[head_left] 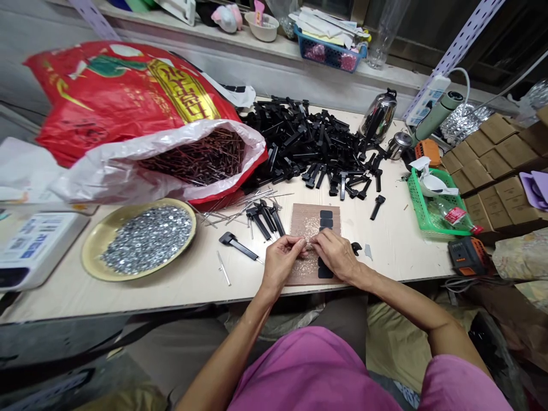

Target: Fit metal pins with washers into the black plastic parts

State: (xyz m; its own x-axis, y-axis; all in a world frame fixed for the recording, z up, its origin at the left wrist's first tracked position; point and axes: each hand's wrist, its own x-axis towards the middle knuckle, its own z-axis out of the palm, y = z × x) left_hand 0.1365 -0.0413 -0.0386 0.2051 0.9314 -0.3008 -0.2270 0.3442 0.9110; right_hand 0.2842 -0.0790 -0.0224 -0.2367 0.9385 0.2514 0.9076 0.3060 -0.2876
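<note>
My left hand [281, 259] and my right hand [341, 257] meet above a brown board [303, 217], fingertips pinched close together. Whatever is between the fingers is too small to make out. Small pale bits [306, 266] are scattered over the board, and a column of black rounded pads [326, 215] lies along its right part. To the left of my left hand are several black plastic handles [258, 220] with thin metal rods. One separate black handle [238, 245] points toward that hand. Part of a dark object [355, 248] shows beside my right hand.
A yellow bowl [88, 251] of metal washers stands left, before a red bag [115, 91] of thin rods. Black handles [303, 137] are heaped at the back. A steel kettle [378, 117], a green basket [417, 197], a power-tool battery [467, 256] and cardboard boxes [496, 128] are right.
</note>
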